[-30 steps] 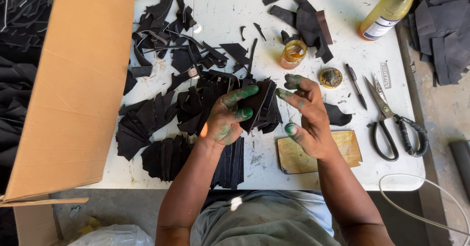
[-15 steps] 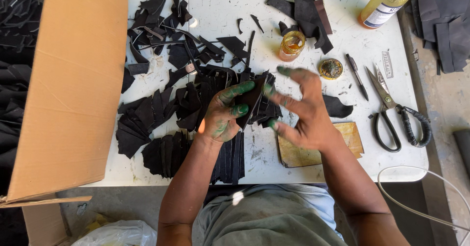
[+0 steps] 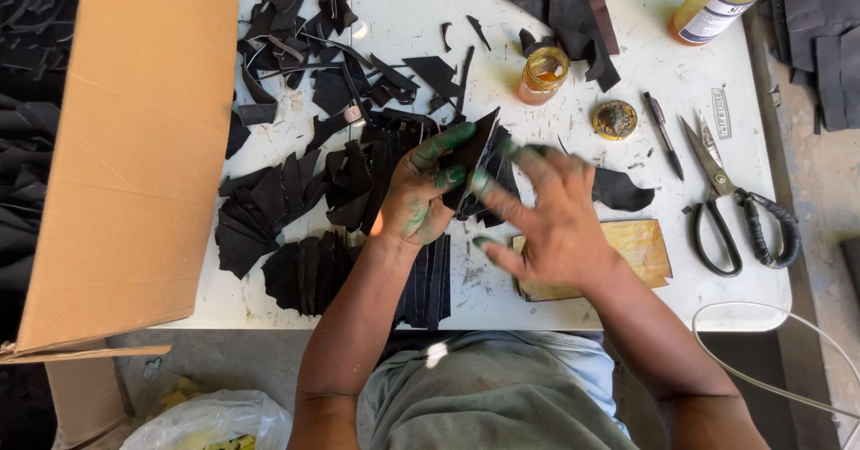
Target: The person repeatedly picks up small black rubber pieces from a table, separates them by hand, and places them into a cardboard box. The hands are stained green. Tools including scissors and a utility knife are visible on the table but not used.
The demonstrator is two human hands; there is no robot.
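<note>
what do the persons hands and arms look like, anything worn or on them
Both arms are bare to above the elbow: no sleeves, gloves, watch or rings show. The left hand has green stains on its fingertips and down the palm side. The right hand has green on its fingertips too, and is partly motion-blurred. A grey-green shirt covers the torso below.

white table, black scraps, scissors
</note>
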